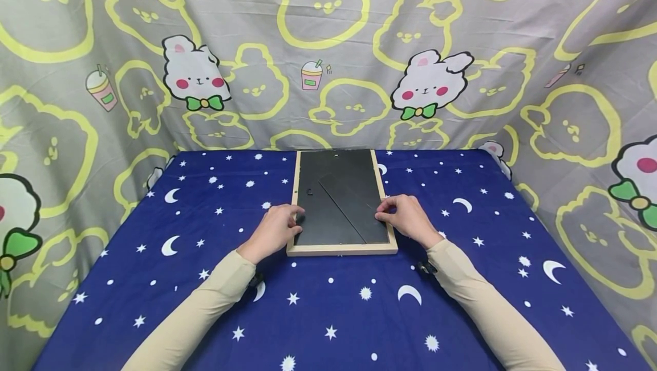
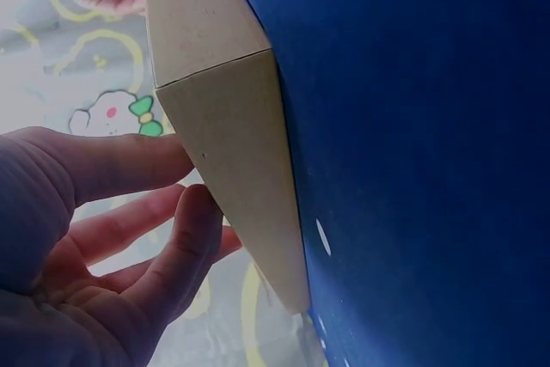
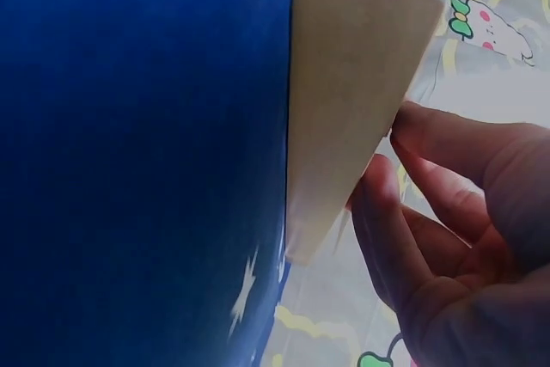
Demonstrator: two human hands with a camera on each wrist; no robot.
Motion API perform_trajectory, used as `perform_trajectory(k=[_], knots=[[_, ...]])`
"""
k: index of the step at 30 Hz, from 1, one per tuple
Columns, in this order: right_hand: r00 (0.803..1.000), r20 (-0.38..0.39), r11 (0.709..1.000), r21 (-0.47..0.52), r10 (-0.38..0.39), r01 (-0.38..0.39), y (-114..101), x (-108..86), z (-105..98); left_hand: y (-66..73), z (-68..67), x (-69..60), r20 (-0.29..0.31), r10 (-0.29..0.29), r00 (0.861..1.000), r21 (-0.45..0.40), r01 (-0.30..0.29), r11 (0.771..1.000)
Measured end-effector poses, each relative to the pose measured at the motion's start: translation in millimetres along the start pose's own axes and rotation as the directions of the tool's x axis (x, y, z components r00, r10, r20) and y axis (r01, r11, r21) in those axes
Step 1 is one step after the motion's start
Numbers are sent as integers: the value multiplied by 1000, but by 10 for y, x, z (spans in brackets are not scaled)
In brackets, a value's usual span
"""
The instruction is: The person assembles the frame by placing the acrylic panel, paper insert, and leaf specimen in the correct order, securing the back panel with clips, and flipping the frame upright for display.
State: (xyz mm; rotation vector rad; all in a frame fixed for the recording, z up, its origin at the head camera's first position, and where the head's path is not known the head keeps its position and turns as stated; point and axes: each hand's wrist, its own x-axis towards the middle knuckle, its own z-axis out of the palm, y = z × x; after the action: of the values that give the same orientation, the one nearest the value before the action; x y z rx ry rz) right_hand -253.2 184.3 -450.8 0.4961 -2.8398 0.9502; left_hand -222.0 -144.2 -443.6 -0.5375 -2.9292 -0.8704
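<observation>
A picture frame with a pale wooden rim lies back up on the cloth. Its black backing board carries a diagonal line and a small ring-like mark on the left. At the left rim, my left hand grips the edge with thumb and bent fingers. My right hand pinches at the opposite rim, thumb and forefinger close together over the board's edge. In the left wrist view the wooden side hides some fingertips. The right wrist view likewise shows fingers against the upper edge, their tips partly hidden.
A dark blue cloth with white moons and stars covers the table. Behind and to both sides hangs a grey curtain with yellow outlines and rabbit faces. The frame's far end lies close to the back curtain.
</observation>
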Motion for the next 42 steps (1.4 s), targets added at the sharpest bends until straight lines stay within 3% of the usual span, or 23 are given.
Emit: perform_trajectory(k=[6,14,20,33,42], knots=[[997,28,995,-70,-74,76,32,-1,-24,31,-2,-11,20,-11,1000,13,10,1000],[991,69,984,-130,-116,125,44,-1,-19,-4,-4,-17,10,-4,1000,-4,4,1000],[988,122,988,-111,-95,109,50,-16,-5,-30,-14,-13,3,8,1000,-8,-8,1000],[987,131,991,-76,-98,109,72,6,-36,-29,-14,-18,13,59,998,1,-59,998],[981,149,987,-86,-121,135,78,-7,-15,3,-16,-29,86,104,991,61,-109,992]])
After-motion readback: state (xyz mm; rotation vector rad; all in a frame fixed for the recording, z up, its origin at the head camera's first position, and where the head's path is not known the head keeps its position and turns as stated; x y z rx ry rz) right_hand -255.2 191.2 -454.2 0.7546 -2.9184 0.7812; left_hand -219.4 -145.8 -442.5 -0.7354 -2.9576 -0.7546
